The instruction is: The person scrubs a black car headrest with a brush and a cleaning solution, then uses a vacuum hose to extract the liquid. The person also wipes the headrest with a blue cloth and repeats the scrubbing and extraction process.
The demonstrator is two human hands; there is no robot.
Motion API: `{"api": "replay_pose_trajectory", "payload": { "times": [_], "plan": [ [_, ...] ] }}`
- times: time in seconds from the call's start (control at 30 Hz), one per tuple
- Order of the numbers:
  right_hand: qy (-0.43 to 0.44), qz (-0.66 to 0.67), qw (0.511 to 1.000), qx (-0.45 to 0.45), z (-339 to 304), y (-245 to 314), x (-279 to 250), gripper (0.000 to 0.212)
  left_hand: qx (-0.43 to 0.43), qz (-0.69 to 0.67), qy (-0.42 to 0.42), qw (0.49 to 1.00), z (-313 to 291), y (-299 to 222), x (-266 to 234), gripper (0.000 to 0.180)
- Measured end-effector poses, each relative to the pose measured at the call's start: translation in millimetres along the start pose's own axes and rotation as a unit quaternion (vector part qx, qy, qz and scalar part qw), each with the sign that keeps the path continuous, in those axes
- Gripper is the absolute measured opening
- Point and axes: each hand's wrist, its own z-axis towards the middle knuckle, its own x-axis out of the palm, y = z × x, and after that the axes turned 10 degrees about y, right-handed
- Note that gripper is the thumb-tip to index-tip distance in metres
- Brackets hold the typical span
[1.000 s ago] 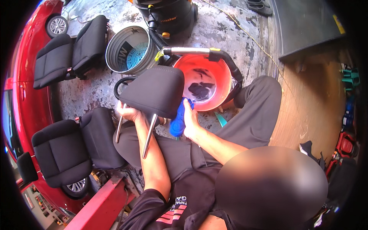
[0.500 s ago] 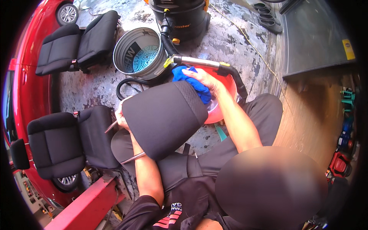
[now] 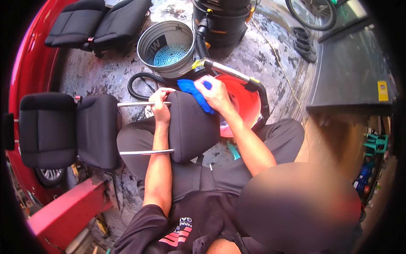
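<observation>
A black car-seat headrest (image 3: 192, 127) hangs over my lap with its two metal posts (image 3: 146, 151) pointing left. My left hand (image 3: 160, 105) is closed on the headrest at its post side, beside the upper post. In my right hand (image 3: 215, 94) is a bunched blue cloth (image 3: 192, 89), pressed to the far edge of the headrest. Just beyond and to the right of that hand stands a red bucket (image 3: 247, 99), its inside partly hidden by my forearm. Across the bucket's far rim lies a metal vacuum wand (image 3: 228, 71).
A grey bucket (image 3: 144, 44) with a blue grid insert stands ahead, beside a black shop vacuum (image 3: 220, 31) and its hose (image 3: 139, 80). Black car seats (image 3: 46, 127) stand left, near a red car (image 3: 25, 63) and a red metal beam (image 3: 67, 211). A dark cabinet (image 3: 347, 72) is at right.
The headrest has turned so its post side and both posts show. My left hand now shows more fully beside the upper post, and the blue cloth has shifted slightly left. The view has shifted too.
</observation>
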Motion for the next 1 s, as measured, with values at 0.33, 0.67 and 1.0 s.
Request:
{"api": "replay_pose_trajectory", "payload": {
  "times": [0.33, 0.67, 1.0],
  "plan": [
    [-0.128, 0.199, 0.970, 0.060, 16, 4, -13, 0.025, 0.034, 0.129, -0.079, 0.988, -5, -8, -2, 0.034],
    [-0.064, -0.242, 0.957, -0.146, 224, 52, 3, 0.071, 0.003, 0.329, -0.108, 0.938, 17, -77, 9, 0.017],
    [-0.243, -0.592, 0.765, -0.071, 325, 7, -167, 0.110, 0.011, 0.465, -0.039, 0.884, 10, -51, 10, 0.017]
  ]
}}
